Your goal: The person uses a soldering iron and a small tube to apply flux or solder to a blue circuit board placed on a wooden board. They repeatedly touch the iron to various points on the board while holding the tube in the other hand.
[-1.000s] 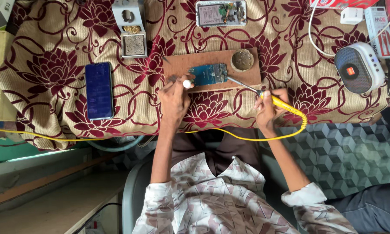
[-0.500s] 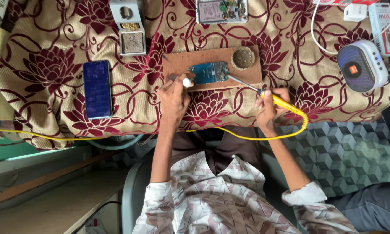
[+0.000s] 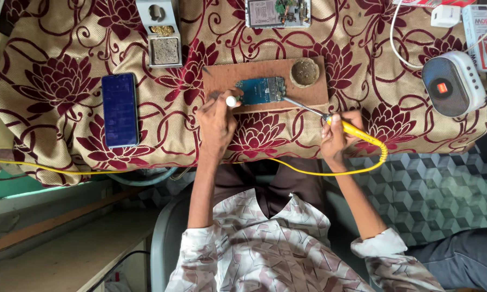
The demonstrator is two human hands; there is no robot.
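A small blue circuit board [image 3: 260, 90] lies on a brown wooden board [image 3: 227, 75] on the flower-patterned cloth. My left hand [image 3: 216, 123] is closed on a thin tool with a round white end [image 3: 231, 100], held at the circuit board's left edge. My right hand [image 3: 336, 135] grips a yellow-handled soldering iron [image 3: 357, 133]. Its metal shaft reaches up and left, and the tip rests at the circuit board's lower right edge. A round tin [image 3: 304, 72] sits on the wooden board just right of the circuit board.
A dark blue phone [image 3: 119, 110] lies to the left. A grey metal stand [image 3: 164, 33] and an opened phone [image 3: 278, 12] are at the far edge. A white round speaker [image 3: 452, 84] and a white charger [image 3: 445, 15] sit right. The yellow cord [image 3: 308, 172] hangs along the table's near edge.
Both hands stay at the circuit board with barely any shift. The soldering iron's tip remains on the board's right side.
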